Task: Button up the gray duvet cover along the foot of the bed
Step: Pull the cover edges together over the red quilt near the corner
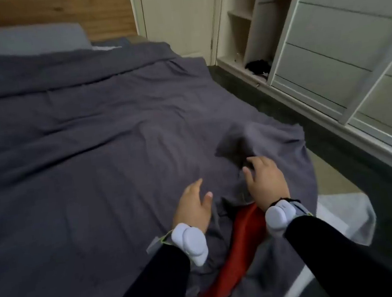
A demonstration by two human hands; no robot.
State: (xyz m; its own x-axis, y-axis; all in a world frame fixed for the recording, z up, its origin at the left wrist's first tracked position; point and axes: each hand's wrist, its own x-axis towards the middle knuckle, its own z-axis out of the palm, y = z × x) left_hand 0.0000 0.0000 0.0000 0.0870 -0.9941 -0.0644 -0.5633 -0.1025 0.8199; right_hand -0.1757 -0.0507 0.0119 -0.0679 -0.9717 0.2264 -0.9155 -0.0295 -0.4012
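Note:
The gray duvet cover (90,136) lies spread over the bed, rumpled near its foot corner. My left hand (193,205) rests on the cover with fingers apart and holds nothing. My right hand (265,181) hovers over a bunched fold at the cover's edge, fingers spread and curled down onto the cloth. Between my wrists a strip of red fabric (246,241) shows at the cover's opening. No buttons are visible. Both wrists carry white devices.
A wardrobe with sliding doors (350,43) and open shelves (244,31) runs along the right, across a dark floor strip (270,94). A gray pillow (16,42) and wooden headboard (49,8) are at the far end. A pale mat (346,216) lies by the bed corner.

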